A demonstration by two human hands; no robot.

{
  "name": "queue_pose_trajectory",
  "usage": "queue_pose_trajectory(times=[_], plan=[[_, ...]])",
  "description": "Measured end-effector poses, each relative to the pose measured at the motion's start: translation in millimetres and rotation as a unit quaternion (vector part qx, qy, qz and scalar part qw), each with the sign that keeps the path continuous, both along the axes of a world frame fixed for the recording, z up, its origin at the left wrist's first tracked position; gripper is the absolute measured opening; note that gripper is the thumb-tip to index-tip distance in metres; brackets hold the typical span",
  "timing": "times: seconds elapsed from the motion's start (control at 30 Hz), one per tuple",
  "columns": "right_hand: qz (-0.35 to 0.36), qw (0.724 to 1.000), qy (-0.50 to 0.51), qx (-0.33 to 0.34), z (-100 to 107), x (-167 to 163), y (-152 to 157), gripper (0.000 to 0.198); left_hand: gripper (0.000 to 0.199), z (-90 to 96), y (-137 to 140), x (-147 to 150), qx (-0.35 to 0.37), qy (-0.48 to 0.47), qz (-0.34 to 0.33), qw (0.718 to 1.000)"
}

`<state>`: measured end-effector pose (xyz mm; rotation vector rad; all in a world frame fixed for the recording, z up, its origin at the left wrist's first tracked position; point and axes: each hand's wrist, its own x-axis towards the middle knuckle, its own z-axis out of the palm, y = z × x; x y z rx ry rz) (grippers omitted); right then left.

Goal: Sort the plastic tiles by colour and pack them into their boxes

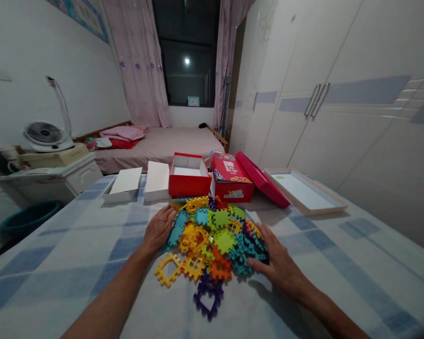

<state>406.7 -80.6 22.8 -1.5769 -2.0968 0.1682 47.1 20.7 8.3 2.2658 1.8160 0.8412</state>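
A heap of colourful plastic interlocking building tiles [224, 241] lies on the checked cloth in front of me. My left hand [159, 228] rests against the left side of the heap, fingers stretched beside a light-blue tile [178, 228]. On the right side, my right hand [273, 256] lies with thumb and fingers apart, touching teal tiles [243, 254]. Nearest me are a purple tile with a heart-shaped hole [208, 296] and a yellow frame tile [168, 270]. Neither hand grips a tile.
Behind the heap stand an open red box [190, 185], a printed red box [231, 176] with a red lid [261, 179] leaning on it, and white boxes [157, 181]. A shallow white tray [305, 190] lies at right. Beyond are a bed [169, 141] and a fan [47, 135].
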Motion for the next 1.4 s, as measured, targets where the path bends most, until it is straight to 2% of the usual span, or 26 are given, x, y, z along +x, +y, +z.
queue_pose_trajectory(times=[0.1, 0.23, 0.3, 0.53, 0.63, 0.73, 0.8, 0.87, 0.97, 1.07, 1.2, 1.4], plan=[[0.028, 0.996, 0.089, -0.013, -6, -19, 1, 0.08, 0.048, 6.4, 0, 3, 0.009, -0.001, -0.011, 1.0], [0.078, 0.987, 0.141, -0.004, 8, -56, 6, 0.067, 0.048, 7.5, -1, 5, 0.016, -0.008, -0.009, 1.0], [0.124, 0.984, 0.125, 0.001, 16, -72, 12, 0.065, 0.049, 5.4, 0, 4, 0.016, -0.008, -0.003, 1.0], [0.247, 0.967, -0.024, 0.059, 35, -121, 53, 0.049, 0.05, 1.3, 4, 1, 0.012, -0.012, -0.004, 1.0], [0.234, 0.97, -0.024, 0.067, 53, -116, 56, 0.051, 0.05, 1.3, 3, 1, 0.01, -0.013, 0.001, 1.0], [0.136, 0.989, -0.014, 0.05, 67, -84, 38, 0.054, 0.05, 2.6, 1, 2, 0.003, -0.015, 0.005, 1.0], [0.053, 0.998, -0.014, -0.006, 66, -59, 22, 0.054, 0.05, 4.3, 0, 4, 0.004, -0.014, 0.007, 1.0], [0.007, 0.997, -0.014, -0.08, 58, -42, 9, 0.056, 0.05, 6.7, -1, 6, 0.01, -0.012, 0.011, 1.0], [0.028, 0.992, -0.002, -0.124, 41, -40, 1, 0.066, 0.049, 9.8, -3, 7, 0.011, -0.009, 0.01, 1.0], [0.097, 0.988, 0.031, -0.115, 31, -60, 7, 0.072, 0.05, 9.6, -3, 7, 0.006, -0.012, 0.009, 1.0], [0.166, 0.981, 0.054, -0.083, 32, -91, 23, 0.069, 0.053, 5.9, 0, 4, 0.0, -0.015, 0.014, 1.0], [0.247, 0.969, -0.004, 0.008, 36, -119, 40, 0.065, 0.053, 4.6, 2, 3, -0.012, -0.051, 0.024, 0.998]])
